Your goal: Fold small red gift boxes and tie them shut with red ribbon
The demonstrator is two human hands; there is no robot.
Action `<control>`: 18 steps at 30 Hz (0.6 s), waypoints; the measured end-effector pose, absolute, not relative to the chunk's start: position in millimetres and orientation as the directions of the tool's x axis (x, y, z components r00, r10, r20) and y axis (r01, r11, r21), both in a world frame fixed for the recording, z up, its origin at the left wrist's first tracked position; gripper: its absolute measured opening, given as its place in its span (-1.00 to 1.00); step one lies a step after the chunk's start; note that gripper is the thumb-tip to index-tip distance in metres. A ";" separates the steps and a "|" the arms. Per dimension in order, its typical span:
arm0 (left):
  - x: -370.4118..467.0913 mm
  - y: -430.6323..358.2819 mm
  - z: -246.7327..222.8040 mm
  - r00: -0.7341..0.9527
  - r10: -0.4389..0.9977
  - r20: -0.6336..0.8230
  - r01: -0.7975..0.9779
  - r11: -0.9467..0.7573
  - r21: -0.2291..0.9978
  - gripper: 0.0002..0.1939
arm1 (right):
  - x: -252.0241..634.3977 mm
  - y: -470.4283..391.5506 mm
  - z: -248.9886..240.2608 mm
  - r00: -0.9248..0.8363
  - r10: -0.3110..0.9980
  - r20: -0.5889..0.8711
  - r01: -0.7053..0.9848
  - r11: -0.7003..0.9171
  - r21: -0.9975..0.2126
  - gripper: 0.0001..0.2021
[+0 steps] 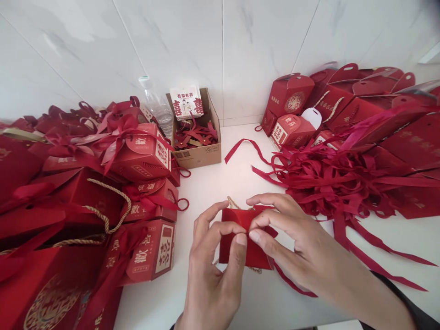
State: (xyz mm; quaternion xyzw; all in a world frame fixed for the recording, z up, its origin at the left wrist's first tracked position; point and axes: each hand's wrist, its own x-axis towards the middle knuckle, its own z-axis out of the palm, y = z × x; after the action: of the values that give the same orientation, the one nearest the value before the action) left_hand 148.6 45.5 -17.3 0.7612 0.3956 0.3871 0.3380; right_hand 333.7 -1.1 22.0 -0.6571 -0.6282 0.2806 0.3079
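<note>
A small red box (229, 250) with twisted gold cord at its top and bottom edges lies on the white table between my hands. My left hand (220, 261) is at its left side, thumb and index finger pinched together over the middle of the box. From the right, my right hand (292, 233) brings its thumb and index finger together at the same spot, touching or nearly touching the left fingertips. What the fingertips pinch is hidden, perhaps a bit of red ribbon. A red ribbon end (295, 288) trails out from under the box below my right hand.
Tied red gift boxes (149, 250) are piled on the left. At the back stand a cardboard box (202, 156) with ribbons and cards, and a clear plastic bottle (158, 107). On the right are a heap of loose red ribbons (323, 178) and more red boxes (292, 98).
</note>
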 end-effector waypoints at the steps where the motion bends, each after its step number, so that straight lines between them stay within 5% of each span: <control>1: 147.6 44.7 -20.2 0.379 0.867 0.325 0.372 -0.464 0.804 -0.80 | 333.4 -0.2 20.9 0.048 0.999 -0.004 0.649 -0.034 -0.760 -0.74; 5: 145.5 42.0 -28.7 0.380 0.875 0.300 0.490 -0.466 0.737 -0.53 | 331.9 3.7 16.3 0.060 0.997 -0.058 0.636 -0.083 -0.767 -0.75; 11: 139.6 37.4 -28.1 0.315 0.932 0.180 0.320 -0.282 0.905 -0.70 | 325.4 9.1 17.9 0.038 0.998 -0.042 0.711 -0.056 -0.701 -0.75; 18: 140.3 33.5 -26.9 0.307 0.936 0.170 0.245 -0.251 0.936 -0.72 | 319.0 15.0 21.1 0.020 1.000 -0.008 0.720 -0.019 -0.694 -0.74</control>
State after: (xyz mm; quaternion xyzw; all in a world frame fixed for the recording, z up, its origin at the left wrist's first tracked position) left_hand 140.3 33.5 -26.9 0.6827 0.4327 0.3991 0.4329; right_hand 319.0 15.0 21.1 -0.6631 -0.6482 0.2646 0.2647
